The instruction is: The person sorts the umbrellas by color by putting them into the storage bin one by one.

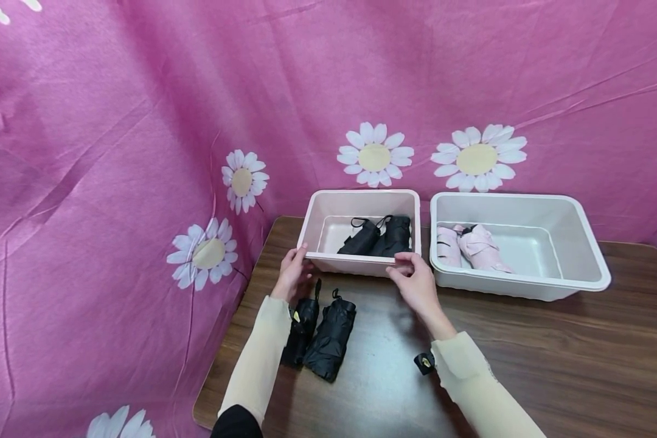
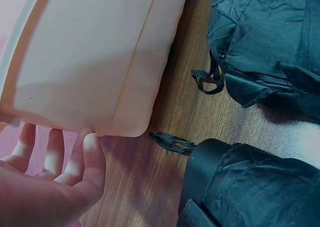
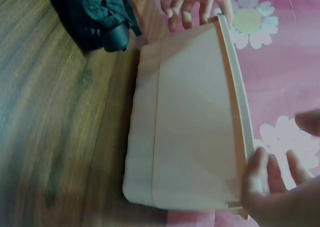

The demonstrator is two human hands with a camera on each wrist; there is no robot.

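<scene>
A small white plastic bin [image 1: 350, 266] holds two black folding umbrellas [image 1: 396, 234]. My left hand [image 1: 291, 272] grips its front left corner; the thumb lies at the rim and the fingers [image 2: 56, 149] are against the outer side. At the front right corner, my right hand [image 1: 416, 285] touches the rim with its fingers [image 3: 257, 174], while its thumb stands apart. Two more black folding umbrellas, one by my left wrist [image 1: 305, 316] and one beside it [image 1: 331, 340], lie on the table in front of the bin, their wrist loops toward it.
To the right stands a larger white bin [image 1: 558, 286] with pink folding umbrellas [image 1: 482, 249] at its left end. Both bins sit on a brown wooden table [image 1: 580, 365], close to a pink flowered cloth [image 1: 306, 91] that hangs behind and at the left.
</scene>
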